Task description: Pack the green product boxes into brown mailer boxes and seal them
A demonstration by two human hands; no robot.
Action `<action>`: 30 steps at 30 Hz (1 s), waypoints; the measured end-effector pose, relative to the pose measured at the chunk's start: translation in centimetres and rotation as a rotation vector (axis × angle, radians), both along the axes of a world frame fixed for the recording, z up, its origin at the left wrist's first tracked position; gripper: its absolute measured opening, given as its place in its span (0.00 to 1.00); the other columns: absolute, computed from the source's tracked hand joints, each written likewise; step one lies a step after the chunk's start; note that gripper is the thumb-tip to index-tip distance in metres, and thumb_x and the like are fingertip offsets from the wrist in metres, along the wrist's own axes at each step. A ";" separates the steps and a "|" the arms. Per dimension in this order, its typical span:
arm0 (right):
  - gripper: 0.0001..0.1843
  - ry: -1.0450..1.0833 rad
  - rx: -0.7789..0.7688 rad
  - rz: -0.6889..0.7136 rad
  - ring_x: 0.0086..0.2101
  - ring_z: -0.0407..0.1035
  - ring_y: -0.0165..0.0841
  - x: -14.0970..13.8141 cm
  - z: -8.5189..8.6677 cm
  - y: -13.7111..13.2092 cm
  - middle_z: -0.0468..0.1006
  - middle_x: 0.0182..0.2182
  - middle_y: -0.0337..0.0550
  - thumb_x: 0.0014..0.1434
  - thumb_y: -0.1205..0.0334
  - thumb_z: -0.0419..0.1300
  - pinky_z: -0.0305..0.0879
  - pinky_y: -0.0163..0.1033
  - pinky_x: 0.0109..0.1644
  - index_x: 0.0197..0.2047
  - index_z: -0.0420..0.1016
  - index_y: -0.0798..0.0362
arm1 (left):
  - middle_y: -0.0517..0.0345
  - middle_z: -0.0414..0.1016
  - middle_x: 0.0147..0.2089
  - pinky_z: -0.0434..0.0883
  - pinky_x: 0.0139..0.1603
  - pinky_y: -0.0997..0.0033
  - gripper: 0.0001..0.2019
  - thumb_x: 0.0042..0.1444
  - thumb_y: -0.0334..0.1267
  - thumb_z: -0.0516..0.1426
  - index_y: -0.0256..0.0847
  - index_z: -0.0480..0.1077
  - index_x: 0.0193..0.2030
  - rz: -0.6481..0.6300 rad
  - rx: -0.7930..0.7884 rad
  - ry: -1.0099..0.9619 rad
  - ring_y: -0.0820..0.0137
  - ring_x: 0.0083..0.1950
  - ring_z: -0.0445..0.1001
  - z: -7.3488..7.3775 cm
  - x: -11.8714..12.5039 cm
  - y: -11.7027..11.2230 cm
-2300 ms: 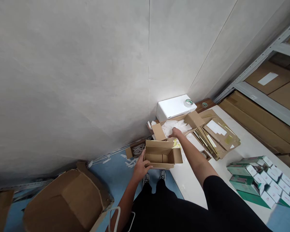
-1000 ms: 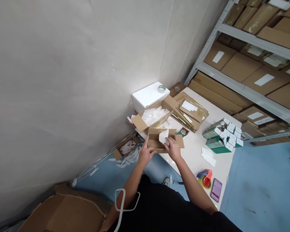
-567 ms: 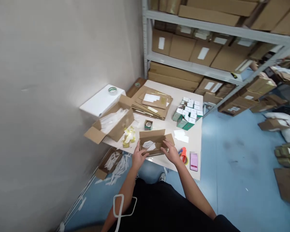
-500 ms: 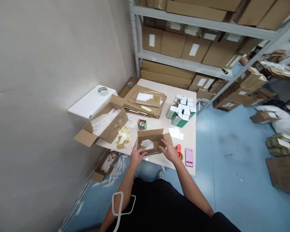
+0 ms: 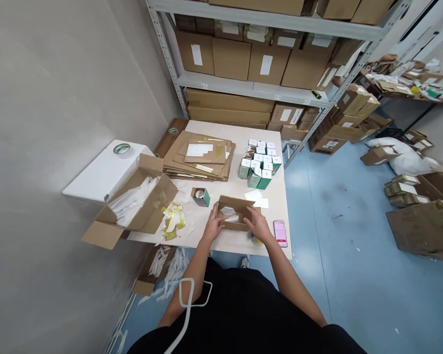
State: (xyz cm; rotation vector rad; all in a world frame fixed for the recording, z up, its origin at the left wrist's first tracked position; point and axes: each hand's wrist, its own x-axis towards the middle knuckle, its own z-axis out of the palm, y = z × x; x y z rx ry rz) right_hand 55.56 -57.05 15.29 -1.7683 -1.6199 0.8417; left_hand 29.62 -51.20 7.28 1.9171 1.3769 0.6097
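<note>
A small open cardboard box [image 5: 238, 202] stands near the front edge of the table, with crumpled white material [image 5: 229, 212] inside. My left hand [image 5: 213, 227] grips its left end, thumb over the near wall. At the right end, my right hand [image 5: 259, 225] holds the wall with its fingers curled over the edge. Partly hidden under my right hand is a tape dispenser [image 5: 259, 240], of which only a bit shows. White paper slips [image 5: 256, 197] lie behind the box. Left of it sits a small green carton [image 5: 201, 197] with a round item inside.
Several white-and-green cartons [image 5: 260, 164] and a stack of flattened cardboard [image 5: 197, 157] occupy the back of the table. A phone [image 5: 280, 233] lies at right, yellow tape scraps [image 5: 174, 220] at left. A large open carton [image 5: 158, 204] overhangs the left edge. Shelving [image 5: 229, 86] stands behind.
The view has swung right, so the scene sits further left. The box has moved right across the table with both hands, over the orange tape dispenser. Its right-hand flap no longer sticks outward.
</note>
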 end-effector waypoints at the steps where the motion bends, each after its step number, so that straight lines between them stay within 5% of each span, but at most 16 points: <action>1: 0.32 0.013 -0.005 -0.004 0.72 0.58 0.47 -0.8 -0.2 0.3 0.65 0.72 0.52 0.67 0.51 0.61 0.57 0.57 0.75 0.71 0.69 0.48 | 0.44 0.46 0.82 0.58 0.76 0.38 0.13 0.49 0.29 0.67 0.38 0.79 0.43 0.010 -0.044 0.033 0.45 0.82 0.48 -0.6 -0.5 0.6; 5: 0.32 0.087 -0.032 0.008 0.70 0.61 0.48 -4.8 -1.0 2.1 0.69 0.70 0.54 0.65 0.50 0.63 0.57 0.57 0.75 0.70 0.72 0.51 | 0.44 0.48 0.82 0.60 0.77 0.42 0.18 0.49 0.28 0.66 0.39 0.79 0.49 -0.003 -0.183 0.091 0.45 0.80 0.52 -2.6 -2.5 1.9; 10: 0.36 0.260 -0.096 -0.046 0.66 0.68 0.51 -10.2 -2.3 5.2 0.73 0.67 0.53 0.64 0.41 0.63 0.62 0.57 0.72 0.69 0.74 0.50 | 0.46 0.58 0.79 0.68 0.72 0.46 0.18 0.55 0.31 0.62 0.42 0.78 0.53 -0.071 -0.151 -0.058 0.50 0.75 0.64 -3.5 -5.1 3.0; 14: 0.40 0.451 -0.172 -0.098 0.66 0.67 0.50 -13.9 -3.9 8.0 0.71 0.69 0.50 0.62 0.34 0.62 0.61 0.56 0.72 0.70 0.73 0.48 | 0.45 0.75 0.65 0.73 0.67 0.51 0.17 0.62 0.33 0.57 0.43 0.77 0.56 0.050 -0.055 -0.139 0.55 0.64 0.77 -2.7 -7.8 4.9; 18: 0.41 0.608 -0.234 -0.144 0.71 0.61 0.47 -17.6 -6.1 11.7 0.68 0.71 0.47 0.63 0.31 0.59 0.55 0.56 0.75 0.71 0.71 0.46 | 0.43 0.76 0.62 0.77 0.58 0.55 0.22 0.68 0.39 0.54 0.41 0.70 0.67 0.253 0.001 -0.182 0.61 0.49 0.81 -1.7 -10.9 8.0; 24: 0.48 0.650 -0.270 -0.303 0.77 0.44 0.41 -23.5 -9.4 16.2 0.55 0.77 0.42 0.62 0.30 0.55 0.45 0.53 0.78 0.78 0.58 0.46 | 0.38 0.63 0.75 0.68 0.69 0.53 0.36 0.65 0.47 0.59 0.40 0.56 0.77 0.375 -0.143 -0.225 0.54 0.69 0.71 -2.3 -14.4 13.9; 30: 0.42 0.830 -0.271 -0.304 0.73 0.55 0.45 -27.8 -11.9 16.7 0.62 0.74 0.41 0.64 0.31 0.52 0.60 0.59 0.71 0.76 0.61 0.38 | 0.36 0.58 0.78 0.60 0.74 0.57 0.42 0.64 0.53 0.59 0.37 0.51 0.78 0.269 -0.348 -0.259 0.54 0.78 0.58 -3.4 -14.9 16.9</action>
